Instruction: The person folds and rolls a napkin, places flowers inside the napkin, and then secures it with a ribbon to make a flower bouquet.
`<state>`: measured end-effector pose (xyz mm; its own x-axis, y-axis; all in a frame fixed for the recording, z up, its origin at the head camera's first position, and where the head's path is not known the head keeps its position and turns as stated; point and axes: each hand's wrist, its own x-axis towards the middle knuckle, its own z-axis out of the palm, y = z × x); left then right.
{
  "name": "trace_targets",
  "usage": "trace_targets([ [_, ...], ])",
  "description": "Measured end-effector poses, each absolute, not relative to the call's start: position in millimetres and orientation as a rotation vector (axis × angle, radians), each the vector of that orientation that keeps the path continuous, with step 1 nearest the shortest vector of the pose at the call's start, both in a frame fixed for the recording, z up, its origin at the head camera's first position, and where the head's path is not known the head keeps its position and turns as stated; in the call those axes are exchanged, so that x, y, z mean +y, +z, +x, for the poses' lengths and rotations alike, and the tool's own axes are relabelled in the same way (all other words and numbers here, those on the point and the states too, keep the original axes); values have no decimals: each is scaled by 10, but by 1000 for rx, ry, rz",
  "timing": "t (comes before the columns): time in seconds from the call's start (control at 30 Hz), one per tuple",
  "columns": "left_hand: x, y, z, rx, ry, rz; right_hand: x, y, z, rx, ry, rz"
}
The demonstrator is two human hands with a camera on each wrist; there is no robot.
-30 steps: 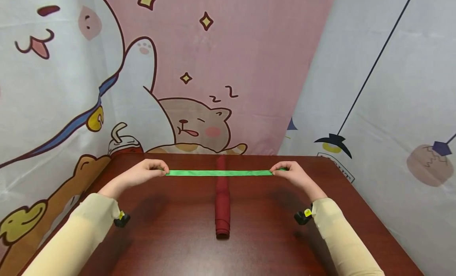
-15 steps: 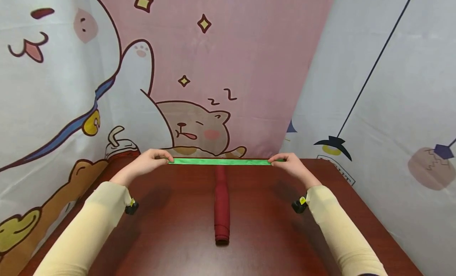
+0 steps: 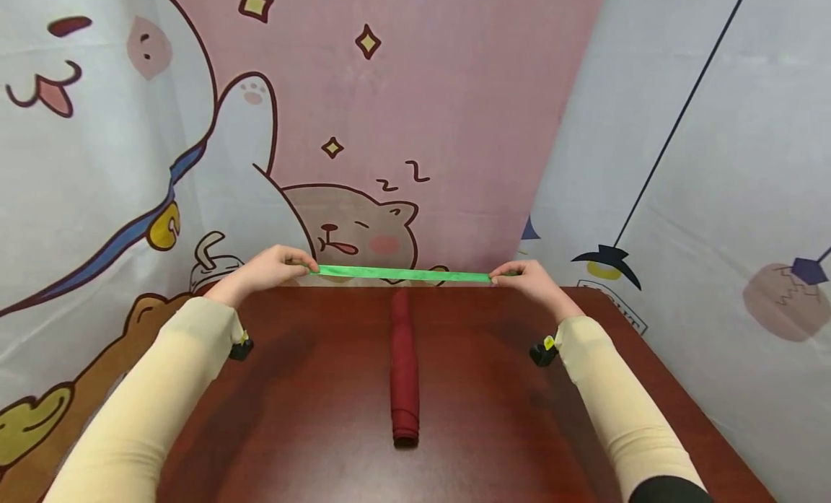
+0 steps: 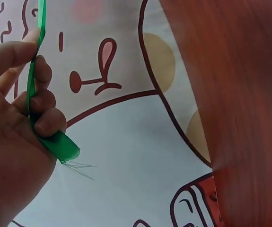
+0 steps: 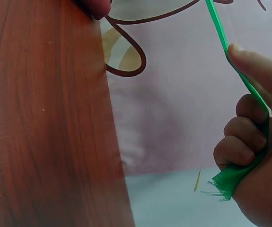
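Note:
A bright green ribbon [image 3: 402,274] is stretched taut between my two hands, above the far edge of the table. My left hand [image 3: 275,266] pinches one end; in the left wrist view the curled fingers hold the ribbon against the palm, and its frayed tip [image 4: 67,150] hangs out below. My right hand [image 3: 527,279] grips the other end, with a frayed tail [image 5: 228,182] poking out under the curled fingers. The left end sits slightly higher than the right. Below the ribbon, a rolled dark red cloth [image 3: 405,373] lies lengthwise on the table.
The brown wooden table [image 3: 311,431] reaches back to a curtain [image 3: 454,128] printed with cartoon animals. Its far edge runs just under the hands. A small black wrist camera [image 3: 242,346] hangs under the left forearm, another wrist camera [image 3: 543,352] under the right.
Both hands have risen with the taut ribbon, from over the red roll to above the table's far edge. The left hand has risen more, tilting the ribbon slightly. The roll stays in place.

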<state>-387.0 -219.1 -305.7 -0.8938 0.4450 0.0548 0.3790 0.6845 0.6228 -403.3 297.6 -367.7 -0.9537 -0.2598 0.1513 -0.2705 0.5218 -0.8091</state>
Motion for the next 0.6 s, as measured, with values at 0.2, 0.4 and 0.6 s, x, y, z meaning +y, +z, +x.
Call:
trace_targets([
  [0.2, -2182, -3141, -4036, 2872, 979, 622, 2870, -3694, -4175, -2738, 1351, 473],
  [0.4, -2113, -3356, -4233, 2929, 916, 565, 2764, -3908, -4329, -2796, 1133, 350],
  [0.6, -2048, -3589, -4434, 3035, 828, 598, 2689, -4144, -4494, -2809, 1014, 282],
])
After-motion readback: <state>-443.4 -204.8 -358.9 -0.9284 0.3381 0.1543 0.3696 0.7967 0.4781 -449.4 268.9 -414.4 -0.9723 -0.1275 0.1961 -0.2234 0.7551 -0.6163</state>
